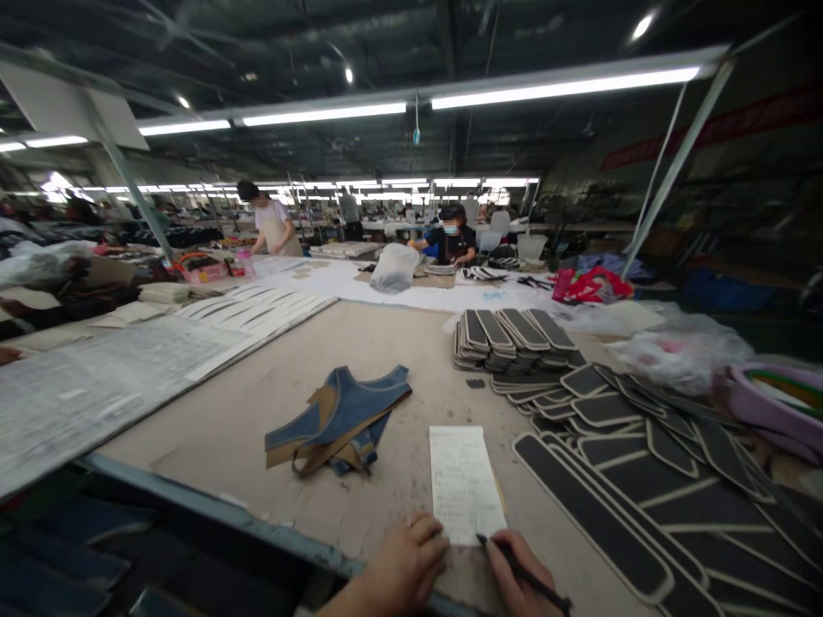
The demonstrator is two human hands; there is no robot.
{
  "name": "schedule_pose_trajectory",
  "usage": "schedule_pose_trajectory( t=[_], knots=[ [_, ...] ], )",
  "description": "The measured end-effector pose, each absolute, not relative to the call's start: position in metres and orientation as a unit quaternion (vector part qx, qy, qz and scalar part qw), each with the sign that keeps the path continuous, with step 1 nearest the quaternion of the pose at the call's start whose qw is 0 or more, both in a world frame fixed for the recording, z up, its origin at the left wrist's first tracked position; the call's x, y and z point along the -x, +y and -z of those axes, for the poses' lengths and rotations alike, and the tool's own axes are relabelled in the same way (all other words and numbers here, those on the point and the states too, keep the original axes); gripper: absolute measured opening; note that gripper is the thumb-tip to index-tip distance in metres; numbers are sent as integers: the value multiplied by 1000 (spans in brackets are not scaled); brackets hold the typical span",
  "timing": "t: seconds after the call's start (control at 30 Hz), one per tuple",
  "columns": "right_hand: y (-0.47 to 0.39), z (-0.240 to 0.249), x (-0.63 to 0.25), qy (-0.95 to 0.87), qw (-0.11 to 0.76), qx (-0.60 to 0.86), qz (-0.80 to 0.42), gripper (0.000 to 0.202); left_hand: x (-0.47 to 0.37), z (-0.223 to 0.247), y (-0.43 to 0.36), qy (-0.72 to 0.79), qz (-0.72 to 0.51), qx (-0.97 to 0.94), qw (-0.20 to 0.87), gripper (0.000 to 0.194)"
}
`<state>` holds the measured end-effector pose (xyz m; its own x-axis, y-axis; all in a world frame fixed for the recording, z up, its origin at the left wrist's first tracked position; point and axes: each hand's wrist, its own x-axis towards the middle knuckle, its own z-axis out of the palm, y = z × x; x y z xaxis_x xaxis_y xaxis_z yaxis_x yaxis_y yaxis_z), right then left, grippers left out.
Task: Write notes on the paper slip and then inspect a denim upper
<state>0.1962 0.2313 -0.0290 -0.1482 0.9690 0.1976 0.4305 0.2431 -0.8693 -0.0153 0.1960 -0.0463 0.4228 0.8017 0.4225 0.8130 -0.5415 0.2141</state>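
While left hand (402, 570) pins slip (464, 484), right hand (514, 576) holds pen (522, 572); writing illegible.

Both hands (450, 570) bare, no sleeves showing.

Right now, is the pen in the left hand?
No, the right hand holds the pen at the paper slip's lower edge, while the left hand rests beside it.

Dim factory hall, fluorescent tube lights (559, 87)
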Motion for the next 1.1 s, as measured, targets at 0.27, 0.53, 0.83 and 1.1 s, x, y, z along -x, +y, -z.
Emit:
schedule_pose_trajectory(
  t=[0.27,0.53,0.83,1.1],
  knots=[
    [235,41,-205,-699,421,477,-328,29,4,17,189,-525,169,833,-44,39],
    [236,43,-205,-699,425,490,-301,28,3,19,188,-527,164,833,-33,34],
    [239,46,-205,-714,414,476,-304,27,-16,21,189,-554,171,813,-44,34],
    [238,44,-205,-708,416,494,-287,30,-22,17,193,-572,158,805,-30,42]
  ],
)
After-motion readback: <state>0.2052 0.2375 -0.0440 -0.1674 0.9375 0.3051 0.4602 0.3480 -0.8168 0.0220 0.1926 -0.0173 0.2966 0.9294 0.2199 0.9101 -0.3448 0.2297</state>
